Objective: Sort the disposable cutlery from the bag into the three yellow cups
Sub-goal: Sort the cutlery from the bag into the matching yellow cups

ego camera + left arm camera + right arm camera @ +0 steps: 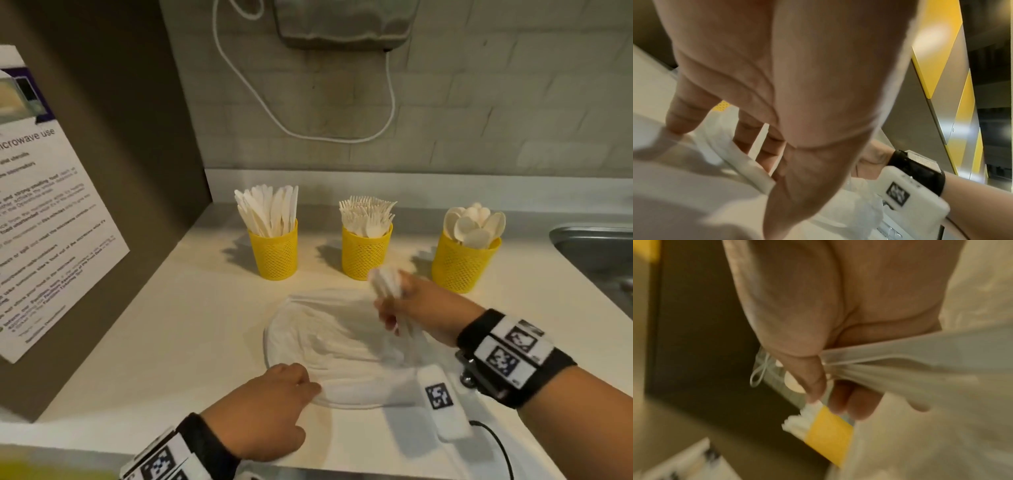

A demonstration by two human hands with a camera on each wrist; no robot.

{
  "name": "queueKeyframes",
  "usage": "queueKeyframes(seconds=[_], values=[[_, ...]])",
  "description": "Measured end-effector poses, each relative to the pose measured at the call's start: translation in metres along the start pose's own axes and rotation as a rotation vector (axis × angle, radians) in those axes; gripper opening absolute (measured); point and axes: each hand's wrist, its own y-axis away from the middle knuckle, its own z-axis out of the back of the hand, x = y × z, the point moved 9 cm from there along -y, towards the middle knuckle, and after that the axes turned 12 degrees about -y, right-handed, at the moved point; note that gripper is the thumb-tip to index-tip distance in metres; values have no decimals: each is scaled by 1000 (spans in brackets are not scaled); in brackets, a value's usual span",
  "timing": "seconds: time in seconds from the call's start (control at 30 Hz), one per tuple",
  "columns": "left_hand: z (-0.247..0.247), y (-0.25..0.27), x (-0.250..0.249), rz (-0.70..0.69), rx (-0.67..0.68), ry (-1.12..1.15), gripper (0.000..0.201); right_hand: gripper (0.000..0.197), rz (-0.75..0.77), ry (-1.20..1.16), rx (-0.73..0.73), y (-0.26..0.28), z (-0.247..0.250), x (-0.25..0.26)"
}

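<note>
Three yellow mesh cups stand in a row at the back of the counter: knives point(274, 253) on the left, forks point(365, 255) in the middle, spoons point(460, 263) on the right. A clear plastic bag point(325, 335) lies flat in front of them. My right hand point(390, 308) grips the bag's bunched end just before the fork and spoon cups and pulls it taut. The right wrist view shows that same bunched plastic point(900, 366) clasped between thumb and fingers. My left hand point(305, 401) presses the bag's near edge onto the counter with fairly straight fingers point(748, 134). What is inside the bag is blurred.
A steel sink point(596, 246) is set into the counter at the right. A dark panel with a printed notice point(51, 205) closes off the left side. A wall unit point(346, 24) with a looping white cable hangs above the cups.
</note>
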Motion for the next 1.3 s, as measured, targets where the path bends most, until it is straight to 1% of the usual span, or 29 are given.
queueKeyframes(seconds=[0.03, 0.07, 0.1, 0.2, 0.27, 0.33, 0.37, 0.4, 0.43, 0.47, 0.5, 0.53, 0.57, 0.6, 0.63, 0.67, 0.73, 0.8, 0.83, 0.93, 0.97, 1.0, 1.03, 1.07, 1.13, 1.2, 1.3], values=[[1, -1, 1, 7, -1, 8, 63, 18, 16, -234, -45, 2, 8, 6], [0, -2, 4, 23, 16, 20, 62, 13, 14, -405, -53, 4, 11, 8], [2, -3, 6, 35, 28, 26, 61, 12, 19, -527, -40, 4, 11, 9], [10, -9, 9, 47, 59, 13, 52, 21, 32, -719, -5, -1, 6, 14], [20, -12, 10, 50, 79, -18, 45, 24, 12, -830, 13, -4, 0, 13], [38, -16, 13, 69, 49, -4, 48, 23, -19, -908, 33, -5, -6, 8], [55, -18, 16, 98, -30, 21, 49, 23, -36, -925, 37, -5, -7, 5], [78, -21, 20, 134, -161, 73, 47, 22, -54, -927, 42, -4, -9, 1], [104, -22, 25, 176, -327, 156, 42, 21, -72, -924, 45, -4, -11, -2], [126, -23, 30, 217, -483, 279, 38, 19, -92, -915, 43, -4, -13, -6], [143, -25, 33, 238, -604, 429, 35, 19, -104, -914, 41, -4, -15, -10], [155, -30, 34, 236, -680, 572, 37, 20, -111, -922, 41, -4, -17, -12], [163, -38, 34, 223, -713, 680, 42, 21, -107, -927, 39, -4, -19, -14], [168, -46, 30, 209, -718, 732, 46, 22, -100, -921, 40, -5, -20, -15], [171, -55, 26, 197, -713, 732, 47, 23, -91, -912, 39, -5, -20, -16], [173, -62, 22, 183, -718, 708, 43, 24, -83, -908, 41, -5, -20, -16], [182, -70, 17, 165, -789, 660, 27, 23, -79, -908, 26, -3, -14, -20], [201, -68, 16, 156, -907, 651, 19, 23, -77, -898, -39, 2, 2, -26], [213, -64, 15, 147, -984, 675, 18, 24, -64, -899, -98, 6, 14, -31], [264, -44, 11, 90, -1298, 767, 15, 20, 9, -993, -316, 24, 60, -42], [279, -41, 6, 68, -1390, 759, 14, 19, 35, -1045, -366, 31, 74, -45], [293, -43, -1, 39, -1446, 742, 11, 18, 55, -1096, -396, 37, 86, -48], [303, -50, -9, 10, -1465, 723, 9, 16, 66, -1138, -411, 42, 96, -51], [312, -62, -17, -14, -1455, 704, 6, 12, 60, -1159, -419, 46, 102, -53], [320, -92, -32, -48, -1394, 670, 6, 2, 33, -1167, -406, 51, 110, -59], [320, -121, -49, -76, -1310, 606, 7, 8, 32, -1163, -389, 53, 113, -61], [309, -158, -75, -89, -1143, 467, 10, 19, 59, -1179, -398, 55, 118, -61]])
